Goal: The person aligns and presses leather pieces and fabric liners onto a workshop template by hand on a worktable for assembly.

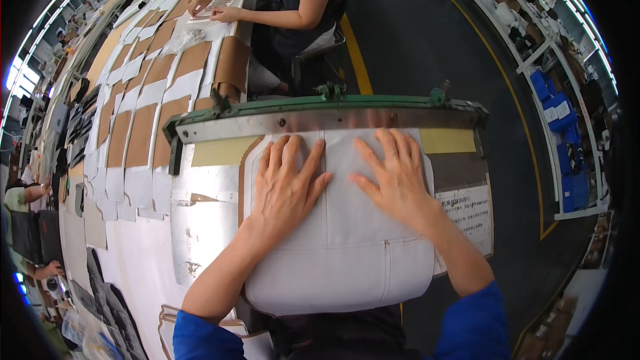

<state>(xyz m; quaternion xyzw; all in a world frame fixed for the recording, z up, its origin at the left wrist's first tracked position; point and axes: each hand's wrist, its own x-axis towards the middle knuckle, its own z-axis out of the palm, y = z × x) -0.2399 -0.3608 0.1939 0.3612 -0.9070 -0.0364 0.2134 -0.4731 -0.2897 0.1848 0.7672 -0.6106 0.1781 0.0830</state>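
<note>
A light grey sewn panel [337, 277], with seams and a brown edge on its left, lies in front of me. Its near end curves down over the edge of the metal plate [207, 227]. My left hand [283, 177] rests flat on the panel's left half, fingers spread. On the right half lies my right hand [398, 177], also flat with fingers apart. The fingertips of both reach close to the steel bar [313, 120] under a green metal frame [373, 102]. The panel's far edge meets this bar, and whether it passes beneath is hidden.
Yellow strips [223, 152] lie along the bar on either side of the panel. Brown and white pieces [143, 137] cover the long table at left. Across from me sits a co-worker [297, 0] with both hands on the table. Shelves with blue bins [560, 113] stand at right.
</note>
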